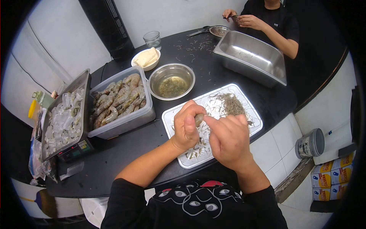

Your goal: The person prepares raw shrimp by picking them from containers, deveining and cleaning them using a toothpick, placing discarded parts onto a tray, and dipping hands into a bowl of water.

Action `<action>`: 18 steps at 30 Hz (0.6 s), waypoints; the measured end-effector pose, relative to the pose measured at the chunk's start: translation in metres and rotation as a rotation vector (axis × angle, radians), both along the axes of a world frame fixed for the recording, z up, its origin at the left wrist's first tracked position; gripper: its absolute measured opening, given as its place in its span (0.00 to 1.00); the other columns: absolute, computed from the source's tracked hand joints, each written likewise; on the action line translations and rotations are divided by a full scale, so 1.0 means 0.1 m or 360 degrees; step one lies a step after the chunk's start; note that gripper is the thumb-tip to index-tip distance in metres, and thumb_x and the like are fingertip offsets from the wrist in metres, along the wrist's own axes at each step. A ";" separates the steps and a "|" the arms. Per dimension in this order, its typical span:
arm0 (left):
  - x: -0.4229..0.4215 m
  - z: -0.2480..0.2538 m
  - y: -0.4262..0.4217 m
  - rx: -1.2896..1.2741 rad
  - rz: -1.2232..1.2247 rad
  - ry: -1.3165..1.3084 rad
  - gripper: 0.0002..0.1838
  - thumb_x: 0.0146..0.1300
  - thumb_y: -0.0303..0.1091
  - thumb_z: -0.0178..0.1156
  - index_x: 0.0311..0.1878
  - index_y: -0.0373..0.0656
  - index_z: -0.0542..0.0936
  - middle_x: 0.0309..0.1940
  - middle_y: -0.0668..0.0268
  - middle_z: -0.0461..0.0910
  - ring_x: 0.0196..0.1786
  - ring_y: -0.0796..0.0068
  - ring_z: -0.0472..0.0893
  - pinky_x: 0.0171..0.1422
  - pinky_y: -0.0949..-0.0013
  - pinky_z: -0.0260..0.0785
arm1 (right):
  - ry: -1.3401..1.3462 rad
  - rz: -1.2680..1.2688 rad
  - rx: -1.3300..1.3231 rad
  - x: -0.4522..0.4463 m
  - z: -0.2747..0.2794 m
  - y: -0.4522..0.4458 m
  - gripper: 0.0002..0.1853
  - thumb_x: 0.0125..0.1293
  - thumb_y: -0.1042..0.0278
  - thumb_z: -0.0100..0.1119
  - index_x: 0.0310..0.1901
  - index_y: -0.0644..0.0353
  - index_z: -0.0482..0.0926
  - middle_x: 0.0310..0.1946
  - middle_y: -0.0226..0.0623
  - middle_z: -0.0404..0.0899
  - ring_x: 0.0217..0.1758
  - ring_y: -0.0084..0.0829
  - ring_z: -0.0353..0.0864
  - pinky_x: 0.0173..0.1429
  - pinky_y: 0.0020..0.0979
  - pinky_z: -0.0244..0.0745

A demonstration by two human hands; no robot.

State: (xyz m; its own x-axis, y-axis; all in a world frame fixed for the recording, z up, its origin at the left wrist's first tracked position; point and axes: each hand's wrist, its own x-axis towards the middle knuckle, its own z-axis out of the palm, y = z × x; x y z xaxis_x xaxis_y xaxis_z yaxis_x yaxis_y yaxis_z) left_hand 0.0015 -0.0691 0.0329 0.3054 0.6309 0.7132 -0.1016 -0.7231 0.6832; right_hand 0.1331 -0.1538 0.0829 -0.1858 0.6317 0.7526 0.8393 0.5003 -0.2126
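A raw grey shrimp [199, 119] is gripped in my left hand [187, 128], whose fingers wrap round it. Right beside it, my right hand [228, 139] is closed, with one fingertip touching or nearly touching the shrimp; what its curled fingers hold, if anything, is hidden. Both hands are over a white tray [173, 114] strewn with thin shrimp legs and feelers, with a pile of these scraps [231, 104] toward its far right. To the left, a clear plastic tub [126, 128] holds many whole shrimp [124, 95].
A metal bowl [190, 86] of cloudy liquid stands behind the tray. Farther left is a scale [78, 149] bearing a pan of ice and shrimp. At the back are a white bowl [138, 64], a glass [152, 38] and a deep steel pan [248, 70]. A co-worker [274, 30] handles something dark.
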 end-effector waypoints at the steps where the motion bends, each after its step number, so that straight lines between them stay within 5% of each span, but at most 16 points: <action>1: 0.00 0.00 0.00 0.0014 0.0011 0.0004 0.32 0.73 0.54 0.28 0.34 0.36 0.74 0.27 0.63 0.69 0.25 0.79 0.68 0.30 0.74 0.61 | -0.0003 -0.0003 -0.0010 -0.01 -0.01 0.01 0.16 0.50 0.76 0.57 0.44 0.58 0.78 0.21 0.27 0.68 0.26 0.29 0.68 0.36 0.33 0.55; 18: 0.04 -0.03 0.02 -0.0268 0.0003 -0.0143 0.27 0.74 0.48 0.34 0.34 0.36 0.75 0.25 0.66 0.66 0.23 0.81 0.65 0.26 0.75 0.58 | 0.0070 -0.0062 0.0211 -0.09 -0.23 0.29 0.15 0.50 0.75 0.56 0.42 0.59 0.77 0.20 0.26 0.65 0.24 0.28 0.66 0.34 0.33 0.54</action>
